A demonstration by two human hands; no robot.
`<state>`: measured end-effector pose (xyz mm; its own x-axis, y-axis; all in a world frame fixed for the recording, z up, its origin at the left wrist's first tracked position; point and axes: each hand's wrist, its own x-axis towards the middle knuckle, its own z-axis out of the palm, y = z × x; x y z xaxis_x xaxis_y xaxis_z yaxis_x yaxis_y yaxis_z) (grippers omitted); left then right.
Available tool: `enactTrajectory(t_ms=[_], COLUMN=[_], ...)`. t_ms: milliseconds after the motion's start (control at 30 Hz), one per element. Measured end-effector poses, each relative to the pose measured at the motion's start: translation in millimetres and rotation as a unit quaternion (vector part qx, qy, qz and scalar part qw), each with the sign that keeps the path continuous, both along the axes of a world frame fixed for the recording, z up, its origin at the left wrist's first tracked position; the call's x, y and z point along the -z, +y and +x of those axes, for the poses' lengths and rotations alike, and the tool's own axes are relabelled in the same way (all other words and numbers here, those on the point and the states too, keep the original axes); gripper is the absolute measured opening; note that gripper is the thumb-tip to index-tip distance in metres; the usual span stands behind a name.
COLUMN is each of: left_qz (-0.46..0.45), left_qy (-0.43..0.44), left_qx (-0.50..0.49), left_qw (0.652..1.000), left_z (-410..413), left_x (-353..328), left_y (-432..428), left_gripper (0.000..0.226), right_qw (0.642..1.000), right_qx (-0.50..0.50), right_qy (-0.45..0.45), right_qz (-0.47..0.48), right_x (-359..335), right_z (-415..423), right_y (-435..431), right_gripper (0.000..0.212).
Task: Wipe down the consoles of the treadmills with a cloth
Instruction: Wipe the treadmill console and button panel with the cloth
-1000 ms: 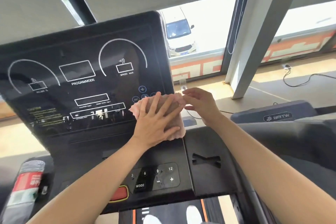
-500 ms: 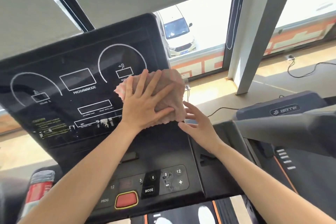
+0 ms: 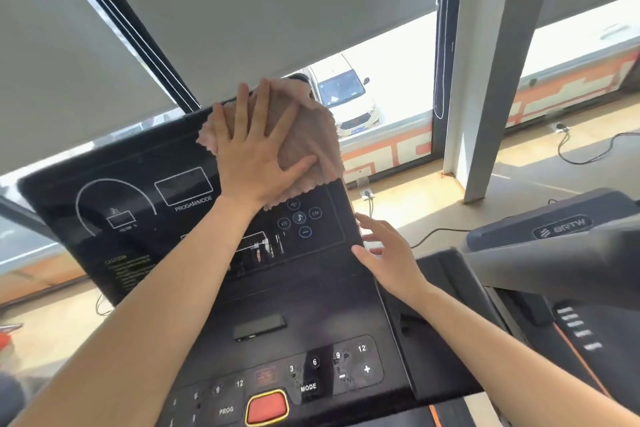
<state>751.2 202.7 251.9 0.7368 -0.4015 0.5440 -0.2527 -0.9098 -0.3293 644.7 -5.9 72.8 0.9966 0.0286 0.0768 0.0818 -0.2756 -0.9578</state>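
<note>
Crumpled pink cloth (image 3: 304, 139) flat against the upper right corner of the black treadmill console (image 3: 138, 218).

Under your left hand (image 3: 252, 163) the cloth (image 3: 311, 135) is dusty pink, on a glossy black console (image 3: 138, 163) drawn with white outlines and lettering. Between that hand and your right hand (image 3: 388, 256) the round icons (image 3: 299, 217) show pale blue, and nearer you than either hand sits a red button (image 3: 267, 407) rimmed in yellow.

bright daylight through window (image 3: 388, 55) | car outside overexposed | wide-angle bending at edges | slight motion blur
</note>
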Motion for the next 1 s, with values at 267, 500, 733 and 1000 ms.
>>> enactTrajectory(t_ms=[267, 500, 733, 1000], left_qz=[-0.077, -0.031, 0.046, -0.151], left_qy=[-0.008, -0.011, -0.023, -0.05], left_qx=[-0.074, 0.028, 0.014, -0.108], left_qw=[0.994, 0.999, 0.999, 0.981], left_z=[21, 15, 20, -29], left_x=[-35, -44, -29, 60], left_y=[15, 11, 23, 39], left_gripper=[0.089, 0.076, 0.066, 0.069], right_qw=[0.996, 0.984, 0.967, 0.957], right_qx=[0.009, 0.023, -0.011, -0.018], right_qy=[-0.071, -0.167, -0.252, -0.259], right_qz=[0.062, 0.05, -0.028, -0.127], right_x=[-68, -138, -158, -137], right_z=[45, 103, 126, 110], right_y=[9, 14, 23, 40], right_gripper=[0.07, 0.07, 0.066, 0.085])
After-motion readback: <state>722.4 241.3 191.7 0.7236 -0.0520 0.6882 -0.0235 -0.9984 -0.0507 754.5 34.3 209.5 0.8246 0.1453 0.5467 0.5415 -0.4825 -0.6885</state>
